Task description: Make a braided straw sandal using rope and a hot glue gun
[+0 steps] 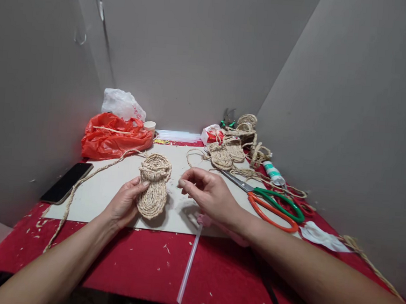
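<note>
A small slipper (152,199) woven of straw rope is held upright in my left hand (128,199), its thumb across the side of the sole. From its top a long braided straw cord (77,184) runs left over the board and down to the table's front. My right hand (202,189) is a little to the right, apart from the slipper, with thumb and forefinger pinched together; I cannot make out what is between them. Beneath my right wrist a pink object (203,219) is mostly hidden, and a translucent stick (189,269) reaches from it toward the front edge.
A white board (103,214) lies on the red cloth (127,258). Scissors (272,206), more woven slippers (222,156) and a thread spool (273,172) are at right. A phone (67,182), red plastic bag (114,138) and paper cup (149,126) stand left. Grey panels surround the table.
</note>
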{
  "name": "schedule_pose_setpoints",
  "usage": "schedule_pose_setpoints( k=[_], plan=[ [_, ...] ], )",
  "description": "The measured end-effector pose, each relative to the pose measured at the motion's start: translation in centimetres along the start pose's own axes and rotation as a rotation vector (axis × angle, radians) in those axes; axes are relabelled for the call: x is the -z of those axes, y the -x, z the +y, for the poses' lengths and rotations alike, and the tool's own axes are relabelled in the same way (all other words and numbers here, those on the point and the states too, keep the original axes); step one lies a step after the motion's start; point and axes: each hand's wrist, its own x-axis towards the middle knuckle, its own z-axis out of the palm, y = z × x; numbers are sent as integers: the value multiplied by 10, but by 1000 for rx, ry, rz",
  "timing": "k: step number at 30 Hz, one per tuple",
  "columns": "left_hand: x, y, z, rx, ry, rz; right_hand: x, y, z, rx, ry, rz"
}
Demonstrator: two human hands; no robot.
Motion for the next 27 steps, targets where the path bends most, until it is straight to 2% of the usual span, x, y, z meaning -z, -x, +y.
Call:
schedule_pose_setpoints(
  k=[3, 8, 14, 20, 27],
  plan=[
    [1, -1, 0, -22, -30, 50, -3, 1, 4, -62, -23, -35],
    [4, -5, -1, -14, -107, 67, -4, -2, 7, -114, -72, -89],
    [12, -7, -3, 90, -255, 151, 2, -9, 5, -198, -207, -63],
    [9, -9, -6, 87, -348, 207, 5, -12, 9, -304, -296, -69],
    [1, -4, -4, 23, -324, 260, -2, -8, 17, -346, -145, -159]
  ],
)
